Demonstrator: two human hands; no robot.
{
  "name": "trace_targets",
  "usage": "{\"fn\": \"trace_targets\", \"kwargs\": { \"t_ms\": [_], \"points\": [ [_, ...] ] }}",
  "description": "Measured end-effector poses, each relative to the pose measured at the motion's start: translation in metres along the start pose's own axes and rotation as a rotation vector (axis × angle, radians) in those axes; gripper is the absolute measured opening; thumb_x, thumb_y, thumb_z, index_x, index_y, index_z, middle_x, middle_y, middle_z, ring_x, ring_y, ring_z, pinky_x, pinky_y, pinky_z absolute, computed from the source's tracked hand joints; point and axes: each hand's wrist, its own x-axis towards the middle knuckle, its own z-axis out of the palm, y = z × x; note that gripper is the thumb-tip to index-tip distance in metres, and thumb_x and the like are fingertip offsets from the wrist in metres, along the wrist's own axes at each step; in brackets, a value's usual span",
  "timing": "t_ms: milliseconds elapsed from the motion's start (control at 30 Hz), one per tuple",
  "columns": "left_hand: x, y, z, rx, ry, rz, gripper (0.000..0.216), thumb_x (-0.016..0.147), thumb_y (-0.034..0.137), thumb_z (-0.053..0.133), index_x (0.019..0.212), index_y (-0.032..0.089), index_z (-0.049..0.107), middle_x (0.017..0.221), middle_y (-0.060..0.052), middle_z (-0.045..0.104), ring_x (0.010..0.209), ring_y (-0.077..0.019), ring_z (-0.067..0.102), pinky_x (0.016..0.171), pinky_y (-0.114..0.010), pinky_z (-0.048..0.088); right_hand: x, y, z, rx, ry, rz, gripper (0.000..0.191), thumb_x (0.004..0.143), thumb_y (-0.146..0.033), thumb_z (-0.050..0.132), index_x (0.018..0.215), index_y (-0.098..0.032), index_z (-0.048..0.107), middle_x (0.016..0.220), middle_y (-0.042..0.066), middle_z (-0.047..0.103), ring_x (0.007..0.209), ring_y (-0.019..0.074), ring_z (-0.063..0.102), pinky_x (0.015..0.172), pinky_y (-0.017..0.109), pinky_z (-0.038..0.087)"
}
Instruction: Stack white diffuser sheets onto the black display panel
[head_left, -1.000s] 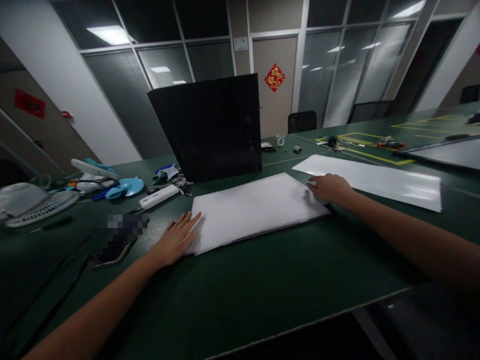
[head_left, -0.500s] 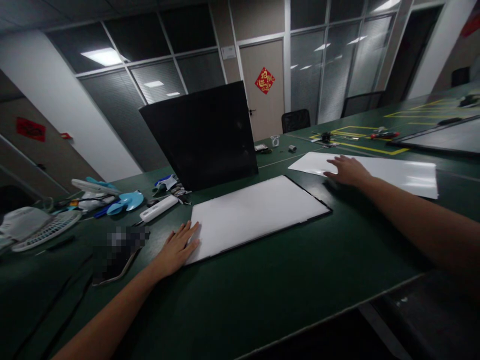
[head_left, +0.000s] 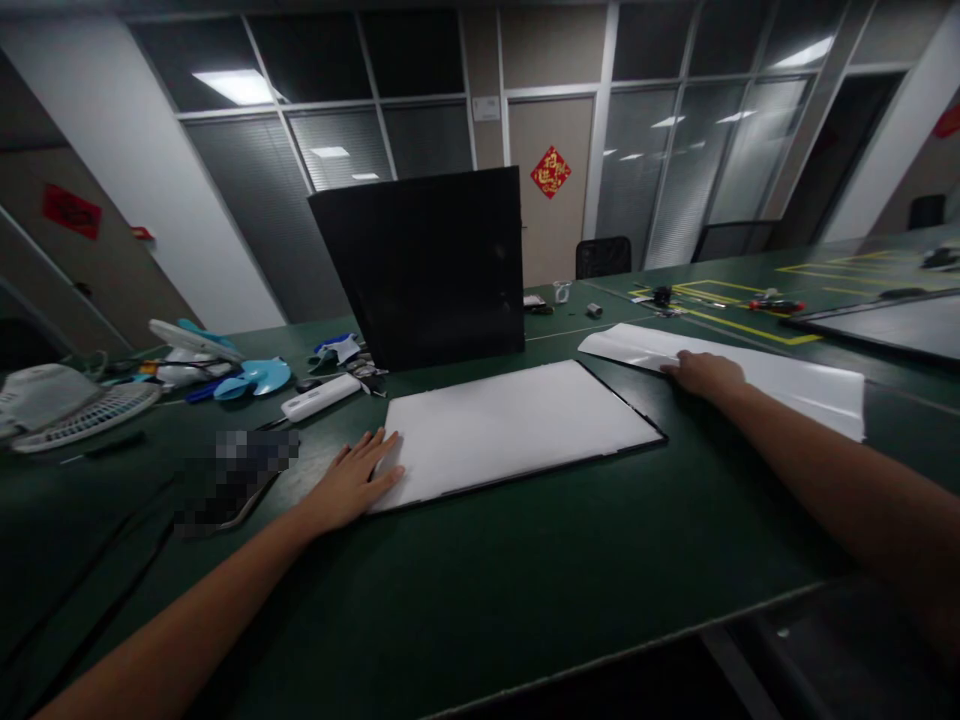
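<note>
A white panel in a thin black frame (head_left: 517, 425) lies flat on the green table (head_left: 480, 590). My left hand (head_left: 352, 480) rests flat and open on its near left corner, fingers spread. To the right lies a loose white sheet (head_left: 780, 375). My right hand (head_left: 701, 373) grips the near edge of that sheet, whose left end curls up slightly off the table.
A black panel (head_left: 427, 265) stands upright behind the white one. At the left are a white fan grille (head_left: 82, 415), blue fan blades (head_left: 251, 378), a white bar (head_left: 322, 396) and a dark flat device (head_left: 225, 500). Small tools (head_left: 776, 303) and another framed panel (head_left: 892, 325) sit far right.
My right hand left the framed panel's far right corner, moved right onto the loose white sheet and closed on its near edge. My left hand stayed put.
</note>
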Motion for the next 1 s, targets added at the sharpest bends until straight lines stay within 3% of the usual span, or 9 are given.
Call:
{"fn": "trace_targets", "kwargs": {
  "t_ms": [133, 233, 333, 400, 500, 667, 800, 900, 1000],
  "points": [
    [0.000, -0.001, 0.002, 0.013, 0.005, 0.010, 0.088, 0.101, 0.074, 0.027, 0.169, 0.019, 0.022, 0.174, -0.013, 0.012, 0.161, -0.0357, 0.014, 0.128, -0.061, 0.012, -0.015, -0.012, -0.014, -0.034, 0.100, 0.017, 0.059, 0.105, -0.057, 0.038, 0.125, -0.012, 0.069, 0.123, 0.029, 0.068, 0.112, 0.0365, 0.067, 0.092, 0.047, 0.049],
    [-0.002, 0.001, 0.001, 0.016, 0.015, 0.022, 0.086, 0.102, 0.073, 0.027, 0.169, 0.019, 0.024, 0.174, -0.014, 0.013, 0.161, -0.0366, 0.015, 0.128, -0.061, 0.012, -0.028, -0.024, -0.027, -0.028, 0.216, -0.035, 0.072, 0.104, -0.064, 0.025, 0.130, -0.012, 0.068, 0.114, 0.031, 0.070, 0.106, 0.0409, 0.069, 0.086, 0.050, 0.050],
    [-0.003, 0.003, 0.001, 0.018, 0.024, 0.029, 0.085, 0.102, 0.072, 0.027, 0.168, 0.019, 0.025, 0.173, -0.014, 0.014, 0.161, -0.0370, 0.015, 0.128, -0.061, 0.014, -0.042, -0.038, -0.037, -0.006, 0.322, -0.180, 0.079, 0.104, -0.065, 0.017, 0.148, -0.013, 0.057, 0.119, 0.032, 0.069, 0.110, 0.0444, 0.068, 0.089, 0.055, 0.050],
    [-0.004, 0.003, 0.000, 0.016, 0.022, 0.029, 0.085, 0.102, 0.072, 0.027, 0.168, 0.019, 0.025, 0.173, -0.015, 0.014, 0.161, -0.0372, 0.014, 0.128, -0.061, 0.013, -0.051, -0.050, -0.039, 0.017, 0.333, -0.349, 0.071, 0.106, -0.060, 0.022, 0.155, -0.019, 0.052, 0.134, 0.025, 0.066, 0.120, 0.0398, 0.066, 0.099, 0.051, 0.049],
    [-0.004, 0.003, 0.000, -0.001, 0.026, 0.028, 0.084, 0.103, 0.073, 0.026, 0.168, 0.021, 0.026, 0.174, -0.013, 0.015, 0.161, -0.0368, 0.015, 0.128, -0.061, 0.012, -0.066, -0.071, -0.036, 0.051, 0.270, -0.620, 0.058, 0.105, -0.054, 0.037, 0.154, -0.029, 0.055, 0.145, 0.009, 0.064, 0.129, 0.0288, 0.063, 0.110, 0.040, 0.047],
    [-0.005, 0.002, 0.002, -0.014, 0.016, 0.008, 0.080, 0.105, 0.071, 0.017, 0.169, 0.022, 0.023, 0.175, -0.011, 0.013, 0.162, -0.0345, 0.012, 0.128, -0.061, 0.009, -0.102, -0.113, -0.026, 0.151, 0.062, -0.922, 0.057, 0.100, -0.059, 0.049, 0.148, -0.032, 0.063, 0.143, 0.006, 0.066, 0.127, 0.0315, 0.063, 0.112, 0.053, 0.048],
    [-0.005, 0.002, 0.002, -0.015, 0.007, 0.009, 0.084, 0.104, 0.072, 0.013, 0.169, 0.021, 0.019, 0.175, -0.011, 0.010, 0.162, -0.0338, 0.010, 0.129, -0.059, 0.009, -0.127, -0.135, -0.023, 0.225, -0.158, -1.073, 0.057, 0.103, -0.059, 0.044, 0.151, -0.035, 0.060, 0.155, 0.000, 0.055, 0.139, 0.0281, 0.056, 0.120, 0.051, 0.041],
    [-0.005, 0.004, 0.001, -0.006, -0.002, 0.003, 0.086, 0.103, 0.075, 0.014, 0.170, 0.021, 0.019, 0.175, -0.010, 0.010, 0.162, -0.0343, 0.011, 0.129, -0.059, 0.009, -0.130, -0.137, -0.024, 0.292, -0.201, -1.110, 0.058, 0.104, -0.058, 0.041, 0.154, -0.034, 0.057, 0.159, -0.001, 0.051, 0.143, 0.0256, 0.052, 0.123, 0.048, 0.039],
    [-0.005, 0.005, 0.000, 0.007, -0.001, 0.007, 0.086, 0.103, 0.075, 0.015, 0.170, 0.022, 0.018, 0.175, -0.010, 0.011, 0.162, -0.0342, 0.011, 0.128, -0.060, 0.011, -0.115, -0.128, -0.023, 0.282, -0.038, -0.953, 0.060, 0.104, -0.062, 0.039, 0.149, -0.031, 0.063, 0.154, 0.003, 0.057, 0.141, 0.0284, 0.054, 0.121, 0.050, 0.040]
  ]
}}
